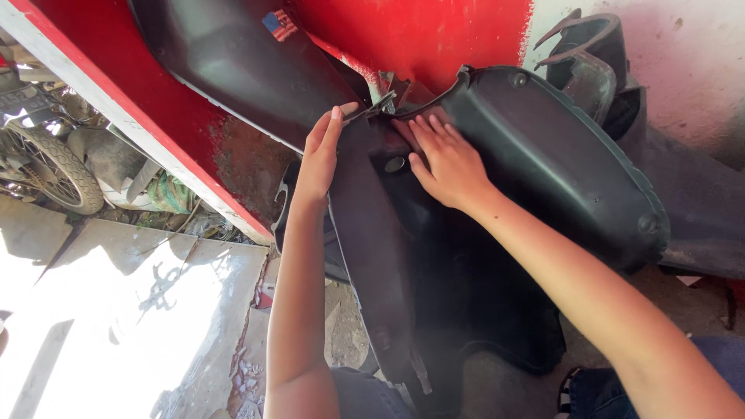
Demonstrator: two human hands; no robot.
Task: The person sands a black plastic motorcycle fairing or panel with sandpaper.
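The right hand (444, 159) lies flat and open, palm down, on the black plastic scooter panel (535, 163), its fingers spread and pointing toward the panel's upper inner edge; it presses rather than grips. Just beside its thumb is a small round hole (394, 164) in the plastic. The left hand (320, 155) rests along the panel's left edge with fingers straight and together, their tips touching a thin metal bracket (372, 105) that sticks out at the top of the panel; nothing is clasped in it.

The panel is large, matt black and dusty, with a rounded, ribbed rim curving down its right side and a long narrow flange (372, 256) running down toward the person's knees. It leans against a red wall (403, 35).

Above the left hand a second dark panel (233, 62) leans on the same wall, bearing a small flag sticker (280, 24). A white band (116, 116) borders the red along the wall's lower edge. More black plastic parts (590, 54) stand at the right against a pale wall (683, 62). At the far left are a spoked tyre (54, 167) and clutter, and below them lies a sunlit concrete slab (132, 310).
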